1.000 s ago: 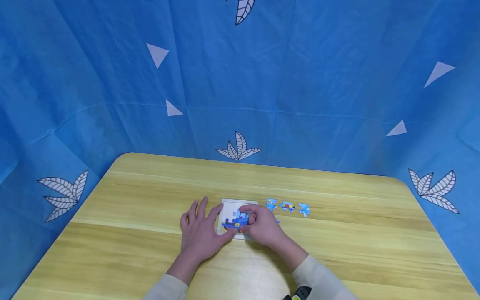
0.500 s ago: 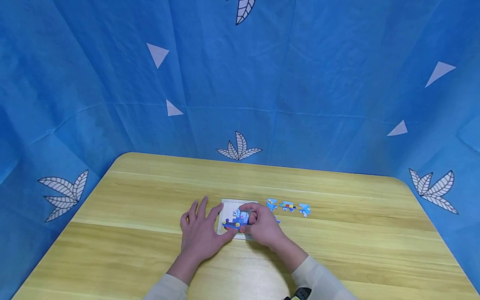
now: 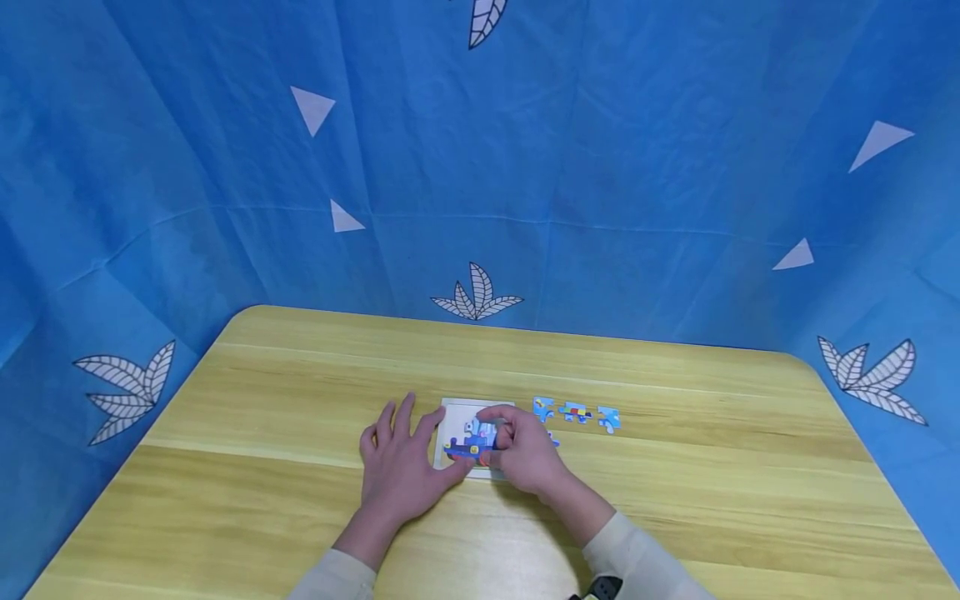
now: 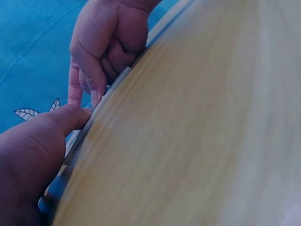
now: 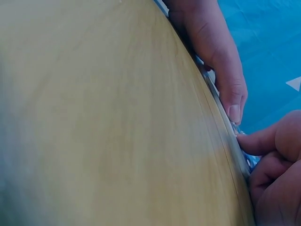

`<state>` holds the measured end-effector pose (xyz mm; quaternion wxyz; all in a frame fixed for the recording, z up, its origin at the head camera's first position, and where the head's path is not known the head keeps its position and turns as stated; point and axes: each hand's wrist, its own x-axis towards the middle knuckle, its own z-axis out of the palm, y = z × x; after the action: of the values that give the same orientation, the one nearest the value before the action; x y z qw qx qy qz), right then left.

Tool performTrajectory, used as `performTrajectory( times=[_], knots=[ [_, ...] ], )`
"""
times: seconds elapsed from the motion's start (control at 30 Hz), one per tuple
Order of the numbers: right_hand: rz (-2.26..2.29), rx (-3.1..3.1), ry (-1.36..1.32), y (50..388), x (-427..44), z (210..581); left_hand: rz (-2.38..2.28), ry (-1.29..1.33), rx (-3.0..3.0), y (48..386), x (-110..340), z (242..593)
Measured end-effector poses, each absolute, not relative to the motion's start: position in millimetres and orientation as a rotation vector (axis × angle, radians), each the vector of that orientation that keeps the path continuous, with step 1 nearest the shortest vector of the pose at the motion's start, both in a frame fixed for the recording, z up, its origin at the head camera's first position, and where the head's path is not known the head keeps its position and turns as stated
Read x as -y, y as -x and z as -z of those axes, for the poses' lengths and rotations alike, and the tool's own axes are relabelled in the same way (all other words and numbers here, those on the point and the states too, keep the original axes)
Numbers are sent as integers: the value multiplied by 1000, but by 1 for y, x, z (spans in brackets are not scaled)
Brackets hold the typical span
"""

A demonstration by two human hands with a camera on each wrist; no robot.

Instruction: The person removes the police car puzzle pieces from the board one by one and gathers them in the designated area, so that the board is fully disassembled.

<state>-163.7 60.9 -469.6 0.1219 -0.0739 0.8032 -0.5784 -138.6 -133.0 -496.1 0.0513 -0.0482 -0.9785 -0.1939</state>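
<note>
A square white puzzle tray (image 3: 477, 402) lies on the table, with blue jigsaw pieces (image 3: 461, 448) in its lower part that show part of a vehicle-like picture. My left hand (image 3: 401, 471) rests at the tray's left side, fingers spread, thumb on the lower pieces. Thumb and index finger of my right hand (image 3: 528, 450) pinch a blue jigsaw piece (image 3: 487, 434) at the tray's right side; that hand covers part of the tray. In the left wrist view, the thumb of my left hand (image 4: 33, 146) meets the fingertips of my right hand (image 4: 106, 47) at the tray edge.
Loose jigsaw pieces lie right of the tray: a blue one (image 3: 543, 407), a multicoloured one (image 3: 575, 412) and another blue one (image 3: 610, 419). One more piece (image 3: 554, 439) is partly hidden by my right hand. A blue curtain (image 3: 600, 167) hangs behind the wooden table (image 3: 712, 467).
Both hands stay at nearly the same place on the tray. The pieces under the right fingers shift very slightly; the loose pieces have not moved.
</note>
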Motion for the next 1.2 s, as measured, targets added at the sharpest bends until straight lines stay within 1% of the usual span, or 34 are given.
performTrajectory(
  times=[0.37,1.2],
  knots=[
    [1735,-2333,213,162,-61,470,594,140,2974,138,133,495],
    [1669,-2408,268,161,-61,472,590,148,2973,138,133,495]
  ],
)
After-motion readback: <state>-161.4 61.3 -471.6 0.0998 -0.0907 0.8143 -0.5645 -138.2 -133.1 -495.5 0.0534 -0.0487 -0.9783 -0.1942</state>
